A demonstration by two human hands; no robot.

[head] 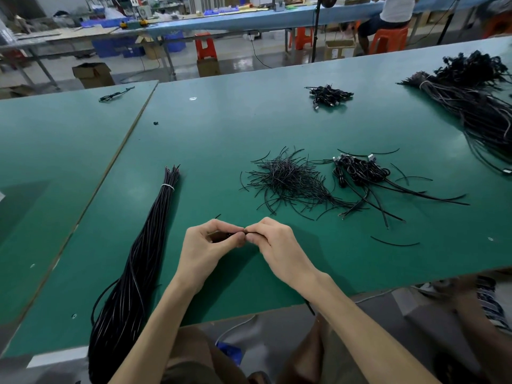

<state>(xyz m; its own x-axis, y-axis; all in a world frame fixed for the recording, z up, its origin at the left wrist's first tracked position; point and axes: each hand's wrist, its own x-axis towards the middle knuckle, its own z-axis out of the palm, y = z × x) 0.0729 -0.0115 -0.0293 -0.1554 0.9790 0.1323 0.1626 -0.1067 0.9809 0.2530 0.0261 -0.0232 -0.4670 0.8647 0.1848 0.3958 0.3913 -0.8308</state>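
Observation:
Over the near middle of the green table (249,128), my left hand (210,242) and my right hand (274,242) meet fingertip to fingertip. Both pinch a thin black cable (227,234) that runs between them; most of it is hidden inside my fingers. A short black end sticks out above my left hand. Beyond my hands lies a loose pile of short black wire ties (288,178). To its right sits a heap of coiled black cables with plugs (360,170).
A long tied bundle of black cables (144,259) lies at the left and hangs over the near edge. A small pile of coiled cables (328,95) sits far back. A big cable bundle (476,101) fills the far right. A person sits on an orange stool beyond.

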